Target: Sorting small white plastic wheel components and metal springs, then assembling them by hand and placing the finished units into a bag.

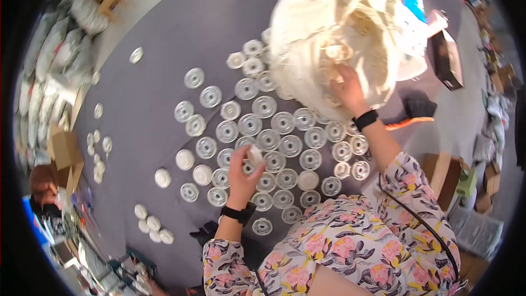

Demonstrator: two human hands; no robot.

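Floral-patterned sleeves fill the lower edge of my view, and from them both forearms, each with a black wristband, reach out over the grey cloth-covered tabletop (164, 49).

I see the left hand (243, 172) raised just above the field of small round clear plastic lids (274, 131). Its fingers (241, 156) are pinching 1 small round cream-white disc (255, 155), held on edge between thumb and fingertips. The disc sits at the top of the hand, directly over the middle rows of the lids, so the lids lie straight below and slightly forward of it. A round disc has no long axis; only its flat face matters, and this face is turned toward the right side.

The right hand (346, 89) is farther away, pushed into the mouth of the large cream-white woven sack (329, 33) at the far end of the lids. Its fingertips are buried among more cream discs inside, so I cannot tell if they are spread or closed on something.

The left hand is clearly the nearer one to the lids. Some white opaque caps (184, 159) stand at the left of the field, near the left hand.
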